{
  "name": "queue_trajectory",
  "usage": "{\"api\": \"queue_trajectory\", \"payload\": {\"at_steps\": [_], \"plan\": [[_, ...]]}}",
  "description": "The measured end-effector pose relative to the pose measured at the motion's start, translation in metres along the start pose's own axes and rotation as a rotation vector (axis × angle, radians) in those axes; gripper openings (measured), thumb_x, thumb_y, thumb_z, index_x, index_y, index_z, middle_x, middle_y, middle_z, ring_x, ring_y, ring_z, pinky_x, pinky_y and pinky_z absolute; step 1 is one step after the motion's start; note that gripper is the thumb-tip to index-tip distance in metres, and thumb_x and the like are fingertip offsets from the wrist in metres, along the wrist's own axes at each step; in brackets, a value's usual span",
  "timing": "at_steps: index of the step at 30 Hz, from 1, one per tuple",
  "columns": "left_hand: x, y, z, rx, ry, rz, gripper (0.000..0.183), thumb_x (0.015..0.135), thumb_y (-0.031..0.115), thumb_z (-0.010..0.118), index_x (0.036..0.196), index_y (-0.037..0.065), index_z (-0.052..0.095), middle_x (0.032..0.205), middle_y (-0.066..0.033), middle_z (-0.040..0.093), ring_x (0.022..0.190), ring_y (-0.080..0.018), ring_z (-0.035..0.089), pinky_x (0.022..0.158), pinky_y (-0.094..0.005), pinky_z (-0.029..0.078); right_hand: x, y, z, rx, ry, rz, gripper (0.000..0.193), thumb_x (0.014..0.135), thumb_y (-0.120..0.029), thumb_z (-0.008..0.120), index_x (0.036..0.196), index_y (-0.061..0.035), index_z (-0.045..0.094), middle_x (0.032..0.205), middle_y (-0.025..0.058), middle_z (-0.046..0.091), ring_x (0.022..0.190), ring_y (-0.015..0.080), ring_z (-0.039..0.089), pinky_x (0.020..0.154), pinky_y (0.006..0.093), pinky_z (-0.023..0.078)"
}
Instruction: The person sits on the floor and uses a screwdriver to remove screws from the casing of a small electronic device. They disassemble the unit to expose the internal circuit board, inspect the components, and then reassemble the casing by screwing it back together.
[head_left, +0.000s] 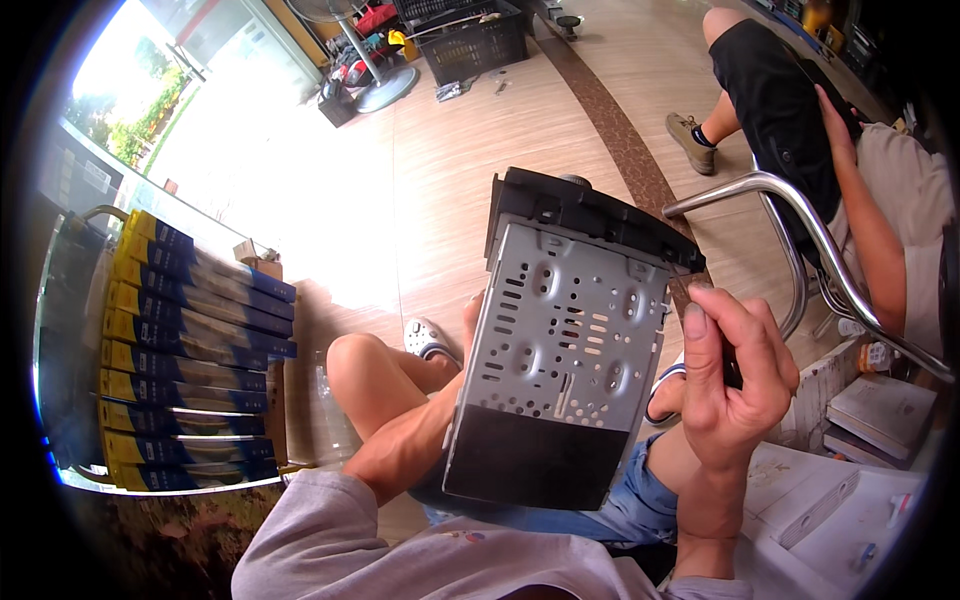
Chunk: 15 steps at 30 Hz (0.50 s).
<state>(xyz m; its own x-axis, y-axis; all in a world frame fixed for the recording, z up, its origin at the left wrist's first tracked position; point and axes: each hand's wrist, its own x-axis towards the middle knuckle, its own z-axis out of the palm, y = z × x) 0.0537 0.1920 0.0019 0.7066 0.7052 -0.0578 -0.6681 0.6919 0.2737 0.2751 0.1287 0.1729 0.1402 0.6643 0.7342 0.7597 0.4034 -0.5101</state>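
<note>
A car stereo unit is held up in front of me, tilted. Its grey metal case is full of slots and round holes, with a black patch at the near end and a black plastic front panel at the far end. My left hand grips it along the left side; most of that hand is hidden behind the case. Beside the right edge, my right hand is closed, thumb and forefinger pinched together near the corner of the front panel. Something dark shows within its curled fingers, too hidden to name.
Blue and yellow boxes fill a rack on the left. A chair with a bent metal tube frame stands at right, near a seated person. White drawers lie lower right. A fan and black crate stand far back.
</note>
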Motion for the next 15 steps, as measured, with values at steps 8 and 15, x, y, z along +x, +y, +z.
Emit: {"api": "queue_trajectory", "payload": {"at_steps": [8, 15], "plan": [[-0.007, 0.014, -0.006, 0.05, 0.045, 0.051, 0.099, 0.074, 0.054, 0.068, 0.154, 0.002, 0.038, 0.147, -0.0282, 0.047, 0.129, -0.0472, 0.053, 0.105, -0.0611, 0.047, -0.005, -0.001, -0.003, 0.004, -0.072, 0.04, 0.012, 0.092, 0.0, 0.067, 0.103, 0.0017, 0.071, 0.074, 0.0079, 0.061, 0.063, 0.0163, 0.056, 0.057, 0.0282, 0.041], [-0.019, 0.021, -0.012, 0.088, 0.082, 0.078, 0.101, 0.073, 0.053, 0.069, 0.154, 0.002, 0.037, 0.147, -0.0289, 0.047, 0.129, -0.0483, 0.053, 0.105, -0.0622, 0.047, -0.002, -0.004, -0.006, -0.072, -0.112, 0.069, 0.012, 0.093, -0.003, 0.067, 0.103, 0.0012, 0.071, 0.076, 0.0099, 0.064, 0.063, 0.0179, 0.059, 0.058, 0.0306, 0.044]]}}
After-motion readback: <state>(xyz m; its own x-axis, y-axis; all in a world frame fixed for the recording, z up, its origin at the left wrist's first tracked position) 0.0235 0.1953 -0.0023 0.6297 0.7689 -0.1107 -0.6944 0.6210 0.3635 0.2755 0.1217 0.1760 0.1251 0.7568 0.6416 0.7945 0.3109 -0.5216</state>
